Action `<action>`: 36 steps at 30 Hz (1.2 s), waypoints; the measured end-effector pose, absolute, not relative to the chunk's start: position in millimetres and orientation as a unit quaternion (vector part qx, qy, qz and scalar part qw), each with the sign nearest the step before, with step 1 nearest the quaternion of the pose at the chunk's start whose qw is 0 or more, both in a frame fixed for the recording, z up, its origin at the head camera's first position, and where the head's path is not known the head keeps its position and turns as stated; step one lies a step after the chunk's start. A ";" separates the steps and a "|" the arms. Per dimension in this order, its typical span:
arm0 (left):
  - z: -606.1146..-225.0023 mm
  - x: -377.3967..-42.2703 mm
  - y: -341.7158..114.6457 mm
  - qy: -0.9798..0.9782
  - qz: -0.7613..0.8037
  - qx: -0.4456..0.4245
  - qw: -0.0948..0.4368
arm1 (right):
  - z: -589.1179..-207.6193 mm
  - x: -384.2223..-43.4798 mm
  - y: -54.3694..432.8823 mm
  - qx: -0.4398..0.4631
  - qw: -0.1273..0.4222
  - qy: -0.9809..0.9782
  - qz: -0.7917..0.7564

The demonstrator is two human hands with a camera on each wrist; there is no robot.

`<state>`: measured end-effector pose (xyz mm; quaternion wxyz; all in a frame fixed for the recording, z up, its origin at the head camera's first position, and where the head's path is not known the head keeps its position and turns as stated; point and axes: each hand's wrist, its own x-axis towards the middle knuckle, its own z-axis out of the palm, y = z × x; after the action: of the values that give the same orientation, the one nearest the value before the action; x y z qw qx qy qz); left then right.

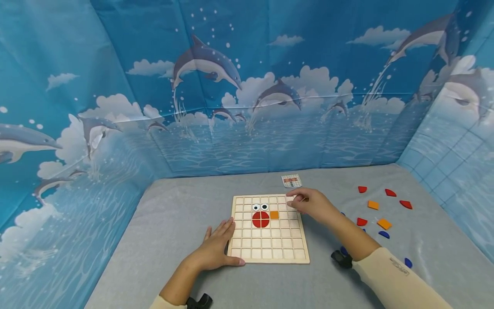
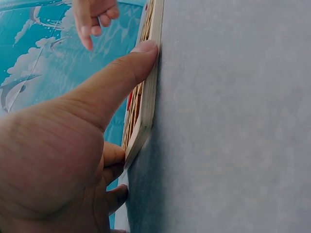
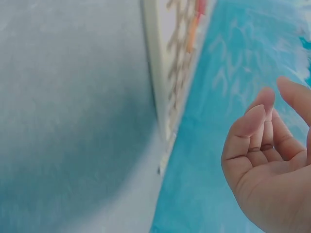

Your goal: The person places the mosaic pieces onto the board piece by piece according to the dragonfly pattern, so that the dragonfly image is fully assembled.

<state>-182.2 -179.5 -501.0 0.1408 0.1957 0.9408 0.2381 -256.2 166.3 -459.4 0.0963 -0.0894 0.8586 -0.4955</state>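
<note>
A wooden grid board (image 1: pixel 266 254) lies on the grey cloth in the head view. Several red quarter-round pieces form a disc (image 1: pixel 256 216) on it, with two eye pieces (image 1: pixel 264 207) above and an orange square (image 1: pixel 274 215) to the right. My left hand (image 1: pixel 214 251) rests against the board's left side, its thumb (image 2: pixel 131 65) straight along the near edge. Over the far right corner of the board hovers my right hand (image 1: pixel 314 206). Its fingers (image 3: pixel 243 131) are loosely bent, and nothing shows between them in the right wrist view.
A small patterned card (image 1: pixel 291 180) lies beyond the board. To the right are scattered red pieces (image 1: pixel 362 222), orange squares (image 1: pixel 384 224) and blue pieces (image 1: pixel 384 234), some partly behind my right forearm. A dolphin-print curtain (image 1: pixel 247 141) stands behind the table.
</note>
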 end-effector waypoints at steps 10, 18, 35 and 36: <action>-505.0 -181.6 -180.6 0.944 0.231 0.193 0.137 | -445.0 -235.6 208.1 -0.075 0.086 0.853 -0.509; -504.2 -181.9 -178.9 0.943 0.232 0.197 0.138 | -446.4 -214.0 239.2 -0.043 0.102 0.867 -0.486; -503.3 -182.2 -180.3 0.941 0.237 0.197 0.137 | -471.8 -189.9 279.7 -0.042 0.152 0.869 -0.468; -503.5 -182.3 -180.4 0.941 0.237 0.197 0.137 | -473.9 -190.0 281.2 -0.045 0.158 0.867 -0.470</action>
<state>-182.3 -180.4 -503.5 0.1369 0.1972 0.9414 0.2368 -190.0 281.2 -473.9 0.1581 -0.0446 0.8674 -0.4698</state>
